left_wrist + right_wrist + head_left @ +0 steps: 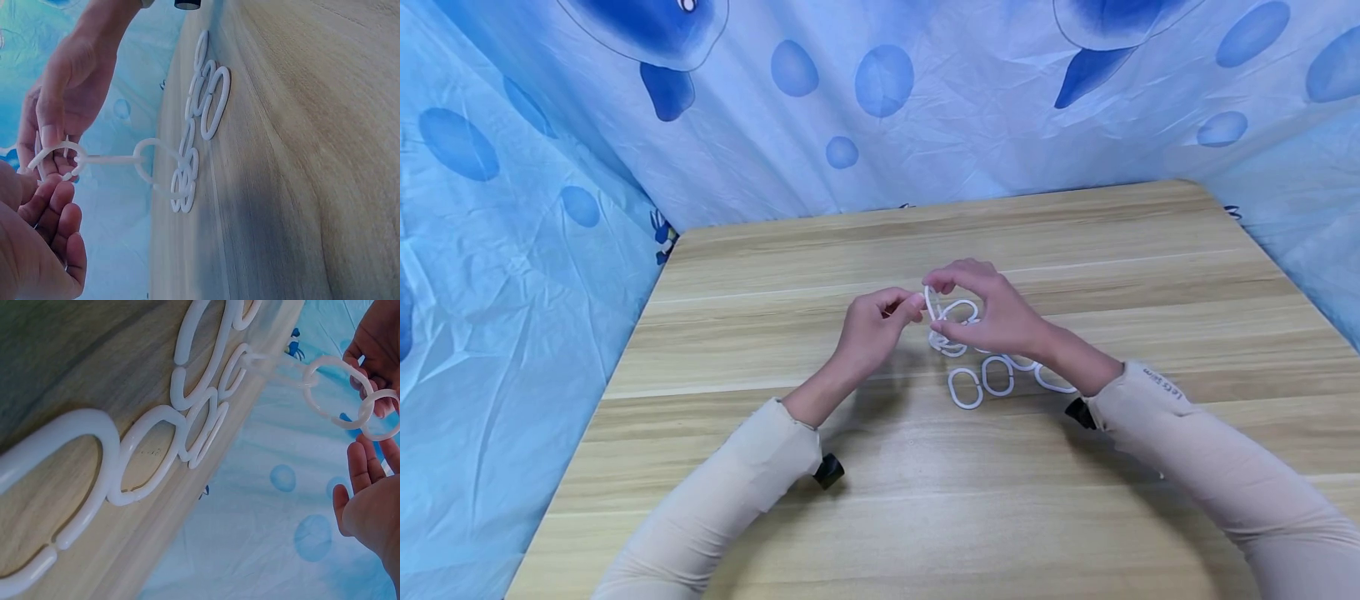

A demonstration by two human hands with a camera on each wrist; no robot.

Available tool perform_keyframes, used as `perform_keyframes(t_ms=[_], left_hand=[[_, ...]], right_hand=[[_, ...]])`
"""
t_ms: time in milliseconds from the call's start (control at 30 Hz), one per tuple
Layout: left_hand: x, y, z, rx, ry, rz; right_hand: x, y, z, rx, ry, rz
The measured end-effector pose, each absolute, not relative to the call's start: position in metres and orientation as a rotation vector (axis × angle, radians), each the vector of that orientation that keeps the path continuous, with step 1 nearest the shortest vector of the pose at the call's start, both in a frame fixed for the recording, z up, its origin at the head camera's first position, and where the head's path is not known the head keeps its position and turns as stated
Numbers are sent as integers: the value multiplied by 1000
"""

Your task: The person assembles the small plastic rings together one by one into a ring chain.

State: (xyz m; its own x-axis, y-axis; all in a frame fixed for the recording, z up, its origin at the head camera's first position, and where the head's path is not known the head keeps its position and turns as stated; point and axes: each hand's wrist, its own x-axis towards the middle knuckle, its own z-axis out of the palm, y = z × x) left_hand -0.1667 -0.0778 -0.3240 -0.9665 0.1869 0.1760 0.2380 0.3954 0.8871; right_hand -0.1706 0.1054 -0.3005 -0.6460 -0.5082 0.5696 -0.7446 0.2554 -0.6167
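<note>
Low in the frame, two beige sleeves (737, 492) reach in over the wooden table (925, 517); just above them, mid-frame, loose links of a white plastic chain (977, 379) lie flat on the wood (its upper end lifted clear); at centre the right hand (992, 312) pinches the raised end link between thumb and fingers; the left hand (872, 329), fingers curled, touches that same link; behind hangs a blue patterned cloth (880, 108)
</note>
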Motion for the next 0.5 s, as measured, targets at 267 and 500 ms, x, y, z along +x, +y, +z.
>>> perform_keyframes(t_ms=[267, 500], left_hand=[[-166, -75, -323, -395, -2528, -1835], [-169, -73, -324, -385, -2519, -1924]], right_hand=[[-181, 108, -314, 1214, -2226, 1252], [-196, 114, -334, 1227, -2225, 1143]])
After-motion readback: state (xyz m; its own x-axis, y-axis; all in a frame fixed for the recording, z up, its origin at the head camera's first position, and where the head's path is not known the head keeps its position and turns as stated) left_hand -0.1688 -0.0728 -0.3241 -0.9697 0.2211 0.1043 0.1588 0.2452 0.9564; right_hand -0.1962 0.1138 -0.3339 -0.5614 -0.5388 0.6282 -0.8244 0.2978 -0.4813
